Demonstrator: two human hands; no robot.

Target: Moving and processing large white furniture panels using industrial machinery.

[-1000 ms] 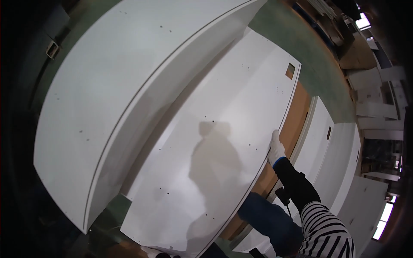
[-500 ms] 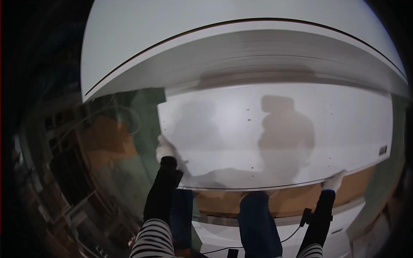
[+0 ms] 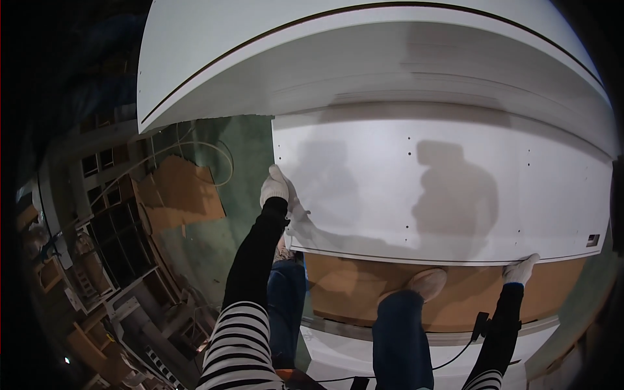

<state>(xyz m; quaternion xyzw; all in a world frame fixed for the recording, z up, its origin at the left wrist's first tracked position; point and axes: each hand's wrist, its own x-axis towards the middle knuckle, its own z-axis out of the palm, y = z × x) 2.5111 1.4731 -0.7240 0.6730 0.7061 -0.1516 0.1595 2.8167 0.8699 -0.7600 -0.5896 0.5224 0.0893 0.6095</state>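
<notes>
A long white panel (image 3: 377, 195) with small drilled holes and a rectangular cutout near its right end lies in front of me. My left hand (image 3: 275, 186), in a white knit glove, is closed round the panel's left edge. Also gloved, my right hand (image 3: 521, 270) grips the near long edge toward the right; its fingers are partly hidden beneath the panel. The panel's far edge lies close to the pale face of a large white board structure (image 3: 364, 65), but whether they touch I cannot tell.
Brown cardboard (image 3: 364, 286) lies below the panel's near edge, with my feet beside and on it. Another white board (image 3: 338, 351) is close to my legs. To the left are torn cardboard (image 3: 179, 192), a looped hose (image 3: 231, 166) and piled frames (image 3: 117, 240) on a green floor.
The panel has shifted away from me and slightly right in view, exposing more cardboard. My left hand has moved farther forward with its left edge; both hands stay on the panel.
</notes>
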